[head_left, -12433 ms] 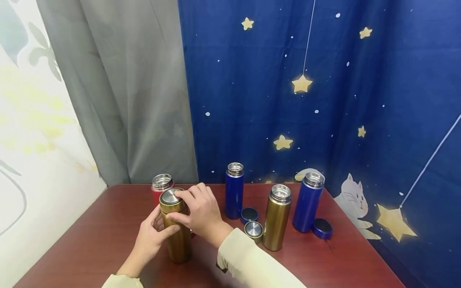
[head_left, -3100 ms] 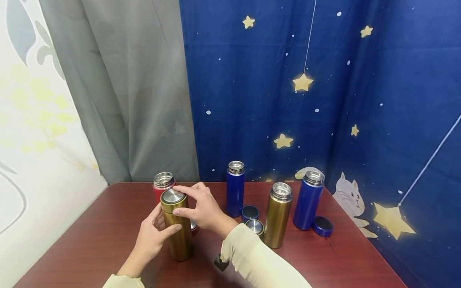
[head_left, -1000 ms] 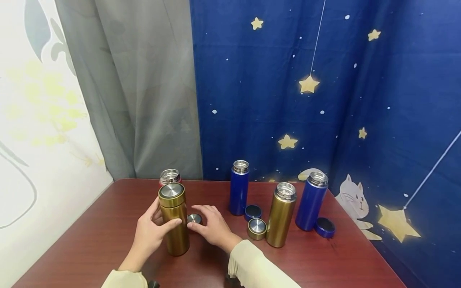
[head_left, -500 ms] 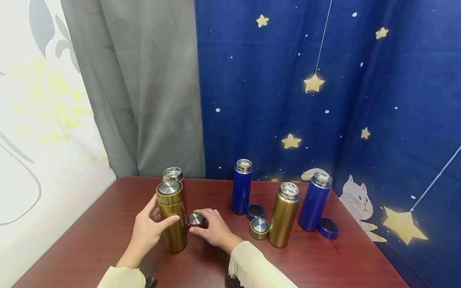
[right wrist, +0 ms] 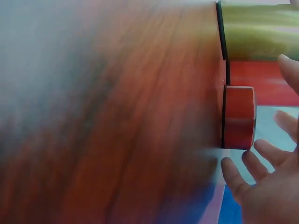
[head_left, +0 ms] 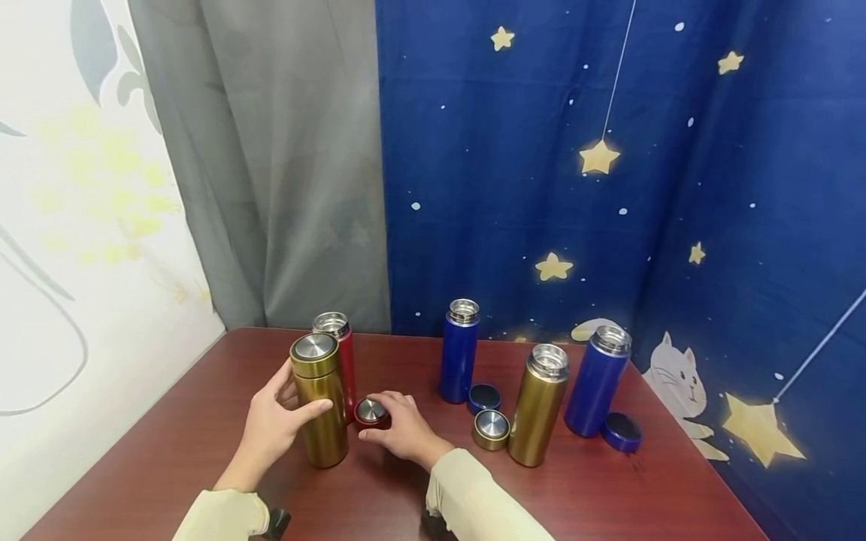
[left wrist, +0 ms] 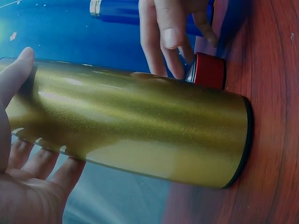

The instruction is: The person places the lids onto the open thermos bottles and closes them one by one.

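Hold the tall, capped, gold metallic bottle (head_left: 321, 387) steady in the left hand (head_left: 266, 428), clamped between fingers and thumb. Just right of that bottle, reach round the squat, silver-topped red cap (head_left: 370, 412) with the right hand (head_left: 407, 430), fingers apart; cannot tell whether touching. Best, probably, to pinch opposite sides without nudging the uncapped red cylindrical bottle (head_left: 346, 368) behind the gold bottle.

We grip a capped gold bottle (head_left: 323, 428) in our left hand (head_left: 272, 422), with an uncapped red bottle (head_left: 347, 368) behind it. Our right hand (head_left: 402, 428) has its fingers at a red lid (head_left: 371, 414) on the table (head_left: 365, 496). Farther right we see two uncapped blue bottles (head_left: 458, 364) and another uncapped gold one (head_left: 538, 413), each with a lid beside it.
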Tool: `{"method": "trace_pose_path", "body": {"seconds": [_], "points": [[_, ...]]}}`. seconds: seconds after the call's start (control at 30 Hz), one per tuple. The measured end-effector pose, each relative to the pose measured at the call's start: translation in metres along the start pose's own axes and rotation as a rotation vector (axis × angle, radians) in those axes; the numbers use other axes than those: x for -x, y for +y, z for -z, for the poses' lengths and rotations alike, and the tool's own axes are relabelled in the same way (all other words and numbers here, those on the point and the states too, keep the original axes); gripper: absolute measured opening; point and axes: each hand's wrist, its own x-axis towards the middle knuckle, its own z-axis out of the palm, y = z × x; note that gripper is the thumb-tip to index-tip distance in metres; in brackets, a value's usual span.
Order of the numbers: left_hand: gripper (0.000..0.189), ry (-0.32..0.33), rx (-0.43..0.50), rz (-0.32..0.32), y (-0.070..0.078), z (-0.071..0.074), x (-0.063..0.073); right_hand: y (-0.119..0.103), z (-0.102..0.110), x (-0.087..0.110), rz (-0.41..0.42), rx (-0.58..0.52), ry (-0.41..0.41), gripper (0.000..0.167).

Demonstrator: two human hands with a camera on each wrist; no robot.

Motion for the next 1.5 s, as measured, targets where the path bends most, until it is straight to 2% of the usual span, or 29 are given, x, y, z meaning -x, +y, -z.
{"method": "trace_pose_path", "body": {"seconds": [0.13,0.33,0.57,0.87,1.5], "points": [[0.092,0.007,-0.015,0.007,0.0,0.002,0.0,0.0,-0.002,-0.002,-0.082,0.022,-0.086,0.071],[0.093,0.028,-0.03,0.002,-0.001,0.008,-0.001,-0.003,-0.005,-0.005,-0.106,0.042,-0.168,0.071],[0.094,0.04,-0.057,-0.008,-0.005,0.013,-0.003,-0.003,-0.005,-0.001,-0.113,0.019,-0.16,0.06],[0.096,0.069,-0.085,-0.024,-0.012,0.018,-0.008,-0.003,-0.003,0.001,-0.04,0.072,-0.121,0.054],[0.098,0.142,-0.161,-0.029,-0.025,0.026,-0.019,-0.002,0.0,0.005,-0.065,0.105,-0.117,0.05]]}}
